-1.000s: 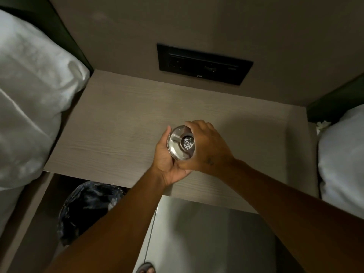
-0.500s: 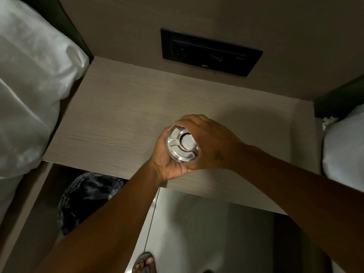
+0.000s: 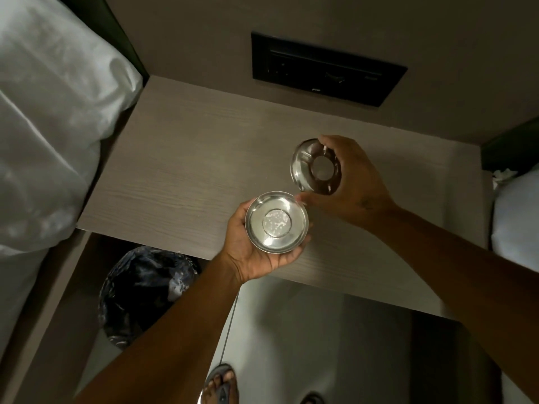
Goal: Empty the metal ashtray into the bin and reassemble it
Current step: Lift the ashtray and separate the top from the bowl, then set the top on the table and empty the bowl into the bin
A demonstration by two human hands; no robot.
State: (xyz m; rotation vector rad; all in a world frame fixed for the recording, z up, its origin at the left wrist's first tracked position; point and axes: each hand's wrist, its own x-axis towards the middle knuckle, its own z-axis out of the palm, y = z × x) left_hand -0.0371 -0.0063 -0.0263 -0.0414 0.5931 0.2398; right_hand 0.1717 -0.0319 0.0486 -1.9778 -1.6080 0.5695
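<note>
Steel base: round shiny metal ashtray bowl (image 3: 276,222) with pale ash, cupped in left hand (image 3: 256,249), fingers curled beneath.
Lid: ring-shaped metal ashtray top (image 3: 316,167), tilted, pinched at its rim by right hand (image 3: 354,182).
Bin: black-lined round bin (image 3: 145,293), lower left under the table.

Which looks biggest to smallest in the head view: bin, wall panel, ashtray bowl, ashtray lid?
1. Wall panel, widest.
2. Bin, close to the panel; partly hidden by the tabletop and an arm, so unsure.
3. Ashtray bowl.
4. Ashtray lid, tilted, so it looks slightly smaller than the bowl.
</note>
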